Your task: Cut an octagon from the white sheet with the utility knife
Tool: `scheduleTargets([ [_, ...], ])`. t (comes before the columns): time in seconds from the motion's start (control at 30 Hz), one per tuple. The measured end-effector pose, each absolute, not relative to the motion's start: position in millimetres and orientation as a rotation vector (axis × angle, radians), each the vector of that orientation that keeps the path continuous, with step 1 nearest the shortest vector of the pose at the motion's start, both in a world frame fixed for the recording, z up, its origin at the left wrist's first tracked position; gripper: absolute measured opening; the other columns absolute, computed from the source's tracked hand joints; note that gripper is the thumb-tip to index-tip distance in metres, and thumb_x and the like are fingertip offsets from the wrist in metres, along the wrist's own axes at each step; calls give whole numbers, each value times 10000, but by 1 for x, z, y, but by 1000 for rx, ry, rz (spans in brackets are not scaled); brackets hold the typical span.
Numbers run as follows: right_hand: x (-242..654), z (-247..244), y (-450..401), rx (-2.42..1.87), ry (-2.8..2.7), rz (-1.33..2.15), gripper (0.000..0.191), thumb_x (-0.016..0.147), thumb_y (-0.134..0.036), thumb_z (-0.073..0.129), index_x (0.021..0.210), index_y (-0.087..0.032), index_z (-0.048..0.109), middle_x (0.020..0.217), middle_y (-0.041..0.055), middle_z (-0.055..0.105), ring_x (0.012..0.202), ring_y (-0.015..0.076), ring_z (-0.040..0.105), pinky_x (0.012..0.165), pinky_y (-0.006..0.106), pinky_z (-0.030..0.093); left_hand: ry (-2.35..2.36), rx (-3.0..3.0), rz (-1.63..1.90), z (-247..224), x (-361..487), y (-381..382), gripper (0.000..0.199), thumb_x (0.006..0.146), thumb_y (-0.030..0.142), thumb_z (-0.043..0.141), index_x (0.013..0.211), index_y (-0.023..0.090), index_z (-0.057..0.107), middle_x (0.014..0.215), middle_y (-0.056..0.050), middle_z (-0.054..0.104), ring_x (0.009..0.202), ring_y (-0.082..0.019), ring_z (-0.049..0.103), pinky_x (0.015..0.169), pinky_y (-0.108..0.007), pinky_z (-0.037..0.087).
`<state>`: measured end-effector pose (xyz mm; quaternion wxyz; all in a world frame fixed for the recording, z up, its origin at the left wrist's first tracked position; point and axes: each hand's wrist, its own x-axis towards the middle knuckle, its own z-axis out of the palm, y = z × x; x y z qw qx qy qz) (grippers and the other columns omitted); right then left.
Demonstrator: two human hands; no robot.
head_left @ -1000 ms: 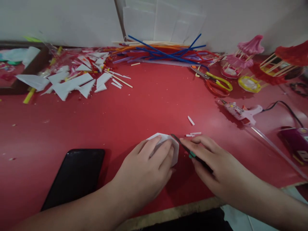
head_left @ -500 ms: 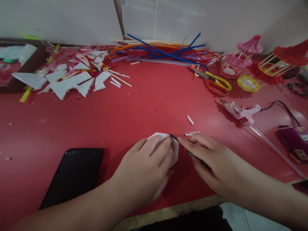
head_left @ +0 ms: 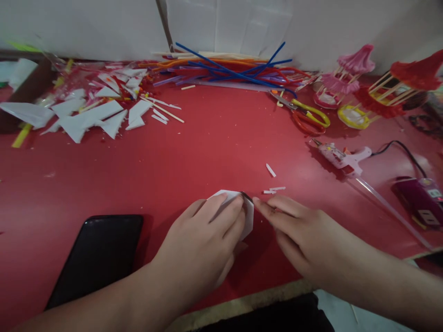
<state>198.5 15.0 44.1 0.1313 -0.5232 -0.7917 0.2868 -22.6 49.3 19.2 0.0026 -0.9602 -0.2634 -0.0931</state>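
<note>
A white many-sided piece (head_left: 248,222) lies on the red table near its front edge. My left hand (head_left: 204,240) is over it, fingers bent and pressing it down, covering most of it. From the right, my right hand (head_left: 294,230) is closed round a thin dark blade (head_left: 246,197), whose tip touches the piece's upper right edge. The rest of the blade tool is hidden in my fingers. Small white slivers (head_left: 271,170) lie just beyond my right hand.
A black phone (head_left: 97,258) lies at the left. White scraps (head_left: 92,119) and coloured pipe cleaners (head_left: 235,74) lie at the back. Scissors (head_left: 308,115), a glue gun (head_left: 342,159), a purple box (head_left: 420,203) and pink (head_left: 356,60) and red (head_left: 417,71) stick models are at the right.
The whole view has shifted slightly, so most things sit a little further left. My right fingers have tilted and now cover more of the dark tool. Both hands stay at the white piece.
</note>
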Motion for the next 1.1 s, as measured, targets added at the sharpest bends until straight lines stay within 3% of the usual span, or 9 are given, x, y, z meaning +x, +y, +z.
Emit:
scheduleTargets([
  [0.2, 197, 42, 14, -1507, -2377, 771, 546, 847, -35, 428, 1309, -262, 611, 1339, 58, 631, 1187, 238, 623, 974, 403, 566, -818, -2979, -289, 21, -20, 47, 515, 827, 121, 442, 1331, 62, 530, 1276, -109, 628, 1186, -312, 522, 903, -438, 480],
  [0.4, 199, 42, 11, -1536, -2381, 802, 576, 861, -49, 397, 1390, -221, 546, 1189, 90, 687, 1051, 226, 677, 857, 385, 618, -815, -2992, -281, 19, -19, 47, 470, 895, 164, 441, 1340, 43, 528, 1279, -127, 623, 1179, -320, 531, 922, -444, 484],
  [0.5, 198, 39, 11, -1524, -2376, 794, 573, 857, -60, 388, 1401, -168, 535, 1225, 118, 668, 1111, 236, 655, 874, 382, 614, -821, -2992, -281, 18, -19, 46, 449, 909, 170, 423, 1326, 60, 548, 1277, -122, 627, 1194, -323, 527, 960, -477, 468],
  [0.73, 199, 37, 6, -1529, -2368, 762, 531, 837, -74, 414, 1312, -197, 619, 1263, 98, 661, 1101, 251, 653, 876, 388, 614, -851, -3021, -236, 18, -20, 45, 485, 901, 187, 454, 1365, 61, 519, 1326, -123, 601, 1195, -327, 525, 950, -471, 491],
  [1.1, 200, 34, 1, -1586, -2305, 780, 611, 839, -60, 427, 1409, -248, 540, 1313, 82, 634, 1130, 239, 650, 915, 383, 599, -889, -3006, -318, 18, -20, 47, 419, 920, 243, 521, 1315, 110, 567, 1308, -112, 618, 1178, -308, 552, 928, -454, 503],
])
